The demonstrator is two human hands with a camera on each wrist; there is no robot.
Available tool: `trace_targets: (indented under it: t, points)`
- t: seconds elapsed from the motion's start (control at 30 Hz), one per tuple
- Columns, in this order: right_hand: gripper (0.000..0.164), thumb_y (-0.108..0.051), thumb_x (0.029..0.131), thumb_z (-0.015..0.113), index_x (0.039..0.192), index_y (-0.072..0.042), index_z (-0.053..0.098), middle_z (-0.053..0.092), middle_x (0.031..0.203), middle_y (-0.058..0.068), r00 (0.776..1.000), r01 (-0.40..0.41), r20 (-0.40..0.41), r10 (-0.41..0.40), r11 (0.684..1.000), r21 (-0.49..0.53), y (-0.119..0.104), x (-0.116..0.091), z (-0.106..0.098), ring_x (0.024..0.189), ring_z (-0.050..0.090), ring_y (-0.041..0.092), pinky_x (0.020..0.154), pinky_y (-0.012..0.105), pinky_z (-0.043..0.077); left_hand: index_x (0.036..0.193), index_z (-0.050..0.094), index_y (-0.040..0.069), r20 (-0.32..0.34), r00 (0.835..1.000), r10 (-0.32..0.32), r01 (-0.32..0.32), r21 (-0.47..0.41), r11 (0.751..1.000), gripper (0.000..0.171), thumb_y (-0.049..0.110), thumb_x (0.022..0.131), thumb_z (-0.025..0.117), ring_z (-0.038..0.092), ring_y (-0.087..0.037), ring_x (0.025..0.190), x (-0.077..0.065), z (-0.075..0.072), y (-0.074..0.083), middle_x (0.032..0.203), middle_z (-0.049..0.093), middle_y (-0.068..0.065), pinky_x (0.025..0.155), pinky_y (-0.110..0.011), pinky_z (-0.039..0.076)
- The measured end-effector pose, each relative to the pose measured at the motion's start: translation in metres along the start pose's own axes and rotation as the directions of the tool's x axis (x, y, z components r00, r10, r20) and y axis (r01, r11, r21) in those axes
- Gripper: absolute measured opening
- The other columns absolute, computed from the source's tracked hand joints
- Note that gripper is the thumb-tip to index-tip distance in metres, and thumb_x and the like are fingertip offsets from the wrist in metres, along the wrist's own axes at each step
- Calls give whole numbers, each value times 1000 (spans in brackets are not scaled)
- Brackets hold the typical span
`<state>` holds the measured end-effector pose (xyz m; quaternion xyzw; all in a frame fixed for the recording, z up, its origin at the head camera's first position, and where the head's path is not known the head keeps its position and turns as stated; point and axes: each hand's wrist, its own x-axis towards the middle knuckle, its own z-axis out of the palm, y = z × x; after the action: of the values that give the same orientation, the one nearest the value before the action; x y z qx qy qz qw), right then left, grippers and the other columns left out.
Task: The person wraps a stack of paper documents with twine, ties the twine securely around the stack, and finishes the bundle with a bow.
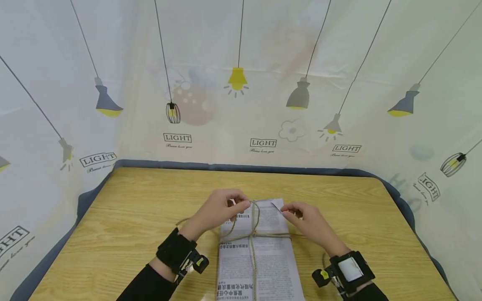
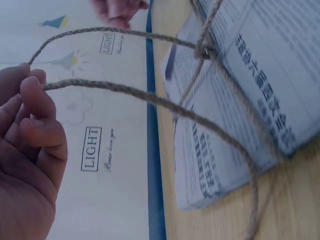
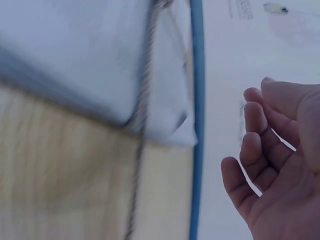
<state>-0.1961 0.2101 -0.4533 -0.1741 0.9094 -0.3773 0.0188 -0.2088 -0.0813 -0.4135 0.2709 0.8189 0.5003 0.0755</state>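
Note:
A stack of folded newspapers (image 1: pixel 273 263) lies on the table, tied crosswise with brown twine (image 1: pixel 271 235). The strands cross at a knot (image 2: pixel 204 51) on top of the stack. My left hand (image 1: pixel 220 209) pinches a raised length of twine between thumb and fingertips above the far end of the stack; in the left wrist view two strands run from those fingers towards the bundle. Loosely bent and holding nothing, my right hand (image 3: pixel 285 170) hovers by the stack's far right corner, where a paper corner (image 1: pixel 278 205) is folded up.
The wooden table (image 1: pixel 143 234) has a dark blue border (image 1: pixel 241 167) along its back. Behind it hangs a pale curtain (image 1: pixel 211 37) printed with lamps. A loose twine end (image 1: pixel 183 220) shows past my left wrist. Both wrists carry strapped cameras.

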Motion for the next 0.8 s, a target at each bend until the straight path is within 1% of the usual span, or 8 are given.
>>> trace_targets:
  t: [0.13, 0.23, 0.3, 0.37, 0.47, 0.57, 0.7, 0.8]
  points:
    - [22, -36, 98, 57, 112, -23, 68, 68, 103, -7, 999, 43, 1, -43, 998, 43, -16, 9, -1, 85, 56, 9, 76, 26, 47, 99, 71, 21, -2, 1000, 9, -9, 10, 1000, 13, 28, 98, 60, 60, -23, 55, 9, 9, 4, 83, 67, -4, 52, -28, 50]
    - [24, -38, 98, 57, 113, -23, 68, 68, 101, -8, 998, 67, 10, -68, 995, 77, -25, 13, -2, 83, 57, 9, 74, 26, 47, 99, 71, 20, -21, 1000, 6, -6, 21, 1000, 13, 27, 98, 60, 61, -25, 56, 16, 18, 4, 82, 66, -1, 52, -28, 50]
    - [23, -37, 98, 57, 113, -23, 68, 67, 98, -7, 996, 86, 19, -88, 991, 102, -29, 15, -2, 81, 56, 9, 72, 26, 47, 99, 71, 17, -33, 999, -1, 2, 19, 1000, 14, 27, 98, 60, 62, -28, 57, 20, 24, 3, 80, 65, 0, 52, -27, 50]
    - [21, -34, 98, 58, 110, -20, 68, 66, 95, -4, 994, 105, 25, -110, 986, 131, -32, 18, -3, 77, 55, 10, 69, 25, 46, 100, 70, 14, -40, 999, -8, 8, 4, 1000, 16, 26, 98, 60, 62, -30, 57, 23, 30, 2, 79, 65, -2, 52, -27, 50]
    - [16, -30, 99, 57, 104, -17, 67, 65, 91, 2, 992, 121, 25, -126, 981, 151, -31, 19, -2, 74, 53, 11, 66, 25, 45, 104, 68, 12, -31, 999, -23, 23, -9, 1000, 18, 26, 98, 60, 62, -26, 57, 27, 37, 1, 82, 67, -4, 52, -27, 51]
    - [16, -28, 100, 56, 101, -16, 65, 64, 89, 5, 994, 105, 16, -108, 983, 151, -28, 19, -2, 73, 52, 11, 65, 24, 44, 111, 66, 14, -12, 999, -33, 33, 4, 999, 21, 29, 98, 59, 62, -19, 57, 27, 41, -2, 90, 68, -3, 53, -26, 51]
    - [15, -29, 101, 54, 100, -16, 63, 60, 86, 2, 998, 67, -9, -66, 990, 127, -18, 17, -3, 71, 51, 10, 64, 24, 43, 119, 65, 14, 39, 998, -42, 37, 121, 992, 27, 30, 97, 60, 63, -14, 73, 22, 39, -7, 100, 68, 0, 64, -25, 50]
    - [13, -28, 101, 54, 100, -17, 62, 58, 84, -1, 999, 44, -18, -43, 993, 106, -11, 16, -4, 70, 50, 11, 63, 24, 43, 115, 66, 14, 100, 993, -56, 31, 230, 973, 24, 29, 97, 61, 61, -12, 85, 15, 34, -13, 100, 67, 2, 72, -25, 48]
